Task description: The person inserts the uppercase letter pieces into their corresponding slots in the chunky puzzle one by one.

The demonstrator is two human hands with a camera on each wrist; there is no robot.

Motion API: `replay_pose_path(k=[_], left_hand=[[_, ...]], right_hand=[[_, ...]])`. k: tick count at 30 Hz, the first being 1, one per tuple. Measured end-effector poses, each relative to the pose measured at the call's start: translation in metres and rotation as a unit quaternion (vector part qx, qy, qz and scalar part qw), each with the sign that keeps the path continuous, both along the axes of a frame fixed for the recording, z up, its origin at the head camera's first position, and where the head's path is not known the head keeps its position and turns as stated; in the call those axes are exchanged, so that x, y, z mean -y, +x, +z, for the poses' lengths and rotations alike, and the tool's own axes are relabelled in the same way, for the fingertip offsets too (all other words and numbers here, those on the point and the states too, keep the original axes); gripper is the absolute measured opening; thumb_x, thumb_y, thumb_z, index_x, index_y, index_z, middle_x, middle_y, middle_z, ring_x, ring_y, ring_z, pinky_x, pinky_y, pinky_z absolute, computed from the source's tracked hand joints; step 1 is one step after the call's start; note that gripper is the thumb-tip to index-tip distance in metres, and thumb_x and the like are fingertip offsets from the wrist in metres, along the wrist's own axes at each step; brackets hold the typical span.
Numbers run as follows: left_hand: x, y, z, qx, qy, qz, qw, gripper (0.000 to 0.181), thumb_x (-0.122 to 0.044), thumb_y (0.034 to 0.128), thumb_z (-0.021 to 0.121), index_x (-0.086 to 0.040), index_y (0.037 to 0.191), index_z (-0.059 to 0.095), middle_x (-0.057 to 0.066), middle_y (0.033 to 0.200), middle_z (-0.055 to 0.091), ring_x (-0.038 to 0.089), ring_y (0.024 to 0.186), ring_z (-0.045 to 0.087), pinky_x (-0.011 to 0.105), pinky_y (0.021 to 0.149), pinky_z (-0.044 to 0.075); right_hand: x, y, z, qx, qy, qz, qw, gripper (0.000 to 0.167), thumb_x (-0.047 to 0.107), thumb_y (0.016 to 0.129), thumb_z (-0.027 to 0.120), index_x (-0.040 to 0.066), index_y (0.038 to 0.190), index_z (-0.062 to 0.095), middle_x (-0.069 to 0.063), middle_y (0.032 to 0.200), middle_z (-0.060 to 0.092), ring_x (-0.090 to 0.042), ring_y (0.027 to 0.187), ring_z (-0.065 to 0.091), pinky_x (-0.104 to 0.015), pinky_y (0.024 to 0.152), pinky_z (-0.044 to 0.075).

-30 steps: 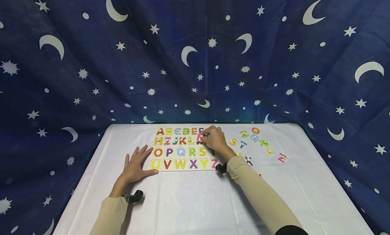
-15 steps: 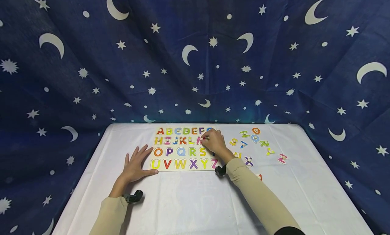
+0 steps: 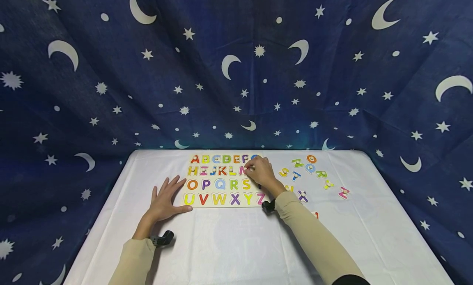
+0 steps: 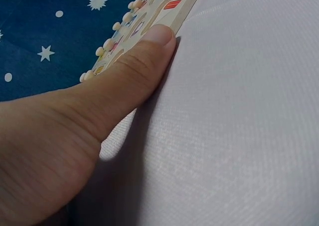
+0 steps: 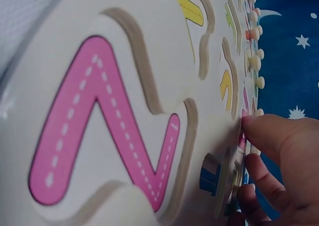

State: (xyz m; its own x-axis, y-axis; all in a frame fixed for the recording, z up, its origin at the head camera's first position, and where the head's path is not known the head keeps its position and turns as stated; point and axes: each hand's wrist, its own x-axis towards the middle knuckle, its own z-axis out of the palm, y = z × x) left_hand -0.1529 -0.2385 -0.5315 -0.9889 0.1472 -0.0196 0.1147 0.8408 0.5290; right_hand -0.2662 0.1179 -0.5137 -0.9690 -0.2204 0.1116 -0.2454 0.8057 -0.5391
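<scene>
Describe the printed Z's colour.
The printed Z is pink with white dashes, clearest in the right wrist view.

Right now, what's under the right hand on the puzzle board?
Part of a pink M shows at the right hand, and the right wrist view shows a blue letter near the hand. What else the puzzle board has beneath is covered.

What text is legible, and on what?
Puzzle board:
"ABCDEF"
"HIJKL"
"OPQRS"
"UVWXYZ"
Loose pieces:
"O"
"Q"
"R"
"S"
"T"
"X"
"Y"
Board letters by the right hand: partly hidden, not fully readable.
Turned green piece and pink piece: N or Z, unclear.
Red piece, yellow piece: partly hidden.
</scene>
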Motion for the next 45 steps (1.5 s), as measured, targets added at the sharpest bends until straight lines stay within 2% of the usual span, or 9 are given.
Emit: replay_pose_path(k=[6,13,18,21,23,27,34,41,45], left_hand=[[-0.001,-0.001,0.0,-0.004,0.0,-0.003,1.0,0.109,-0.056,0.0682,0.09,-0.015,0.157,0.042,0.02,0.167,0.027,0.048,0.155,0.006,0.072,0.118,-0.01],[-0.003,-0.001,0.0,0.002,0.0,-0.002,1.0,0.109,-0.056,0.0685,0.09,-0.015,0.157,0.042,0.02,0.167,0.026,0.048,0.155,0.005,0.072,0.118,-0.01],[-0.004,-0.001,0.0,0.002,-0.003,-0.005,1.0,0.109,-0.057,0.0689,0.09,-0.015,0.157,0.042,0.02,0.167,0.026,0.048,0.155,0.006,0.072,0.118,-0.01],[-0.004,-0.001,-0.001,0.001,-0.006,-0.006,1.0,0.108,-0.056,0.0692,0.09,-0.014,0.157,0.042,0.02,0.167,0.027,0.048,0.154,0.007,0.073,0.118,-0.009],[-0.003,-0.001,0.0,-0.001,-0.005,-0.005,1.0,0.108,-0.055,0.0691,0.09,-0.014,0.157,0.042,0.02,0.166,0.027,0.049,0.154,0.007,0.073,0.118,-0.009],[-0.004,-0.001,0.001,-0.001,-0.005,-0.006,1.0,0.108,-0.056,0.0692,0.09,-0.014,0.157,0.042,0.02,0.167,0.027,0.049,0.154,0.006,0.073,0.118,-0.01],[-0.003,0.0,0.003,-0.001,-0.011,-0.002,0.9999,0.108,-0.056,0.0688,0.09,-0.014,0.157,0.043,0.02,0.167,0.027,0.049,0.154,0.007,0.074,0.117,-0.009],[-0.002,0.002,0.002,0.0,-0.007,0.0,1.0,0.109,-0.057,0.0685,0.09,-0.014,0.157,0.043,0.02,0.167,0.027,0.049,0.154,0.007,0.074,0.117,-0.009],[-0.002,0.001,0.002,-0.002,-0.008,-0.001,1.0,0.109,-0.057,0.0685,0.09,-0.013,0.157,0.043,0.02,0.167,0.026,0.049,0.154,0.007,0.073,0.117,-0.009]], right_hand=[[-0.002,0.0,0.0,0.01,-0.032,-0.002,0.9995,0.012,0.021,0.089,0.081,0.015,0.1,0.083,-0.008,0.118,0.069,-0.034,0.113,0.055,-0.055,0.096,0.043],[-0.005,-0.001,-0.003,0.01,-0.04,-0.002,0.9991,0.011,0.021,0.088,0.082,0.016,0.098,0.082,-0.008,0.123,0.069,-0.034,0.116,0.054,-0.055,0.098,0.042],[-0.014,-0.003,-0.002,0.002,-0.051,0.046,0.9977,0.024,0.017,0.09,0.08,0.011,0.113,0.079,-0.009,0.113,0.07,-0.03,0.105,0.056,-0.049,0.094,0.044],[-0.026,-0.006,0.004,-0.011,-0.071,0.078,0.9943,0.032,0.012,0.091,0.078,0.006,0.122,0.075,-0.013,0.109,0.071,-0.029,0.095,0.057,-0.046,0.089,0.046],[-0.036,-0.008,0.009,-0.023,-0.079,0.085,0.993,0.033,0.01,0.092,0.076,0.003,0.123,0.073,-0.016,0.108,0.07,-0.03,0.091,0.06,-0.045,0.086,0.048],[-0.061,-0.008,0.016,-0.04,-0.075,0.067,0.9941,0.031,0.01,0.092,0.076,0.003,0.122,0.073,-0.016,0.111,0.071,-0.034,0.094,0.065,-0.049,0.087,0.052],[-0.099,-0.002,0.019,-0.031,-0.07,0.024,0.9968,0.032,0.013,0.093,0.077,0.006,0.123,0.072,-0.015,0.114,0.07,-0.036,0.1,0.064,-0.054,0.096,0.046],[-0.134,0.002,0.014,-0.041,-0.075,0.0,0.9964,0.031,0.014,0.093,0.077,0.006,0.123,0.073,-0.016,0.111,0.069,-0.035,0.096,0.064,-0.05,0.086,0.053],[-0.158,0.004,0.011,-0.064,-0.078,-0.021,0.9947,0.029,0.011,0.092,0.078,0.004,0.12,0.073,-0.017,0.106,0.069,-0.035,0.092,0.066,-0.05,0.082,0.054]])
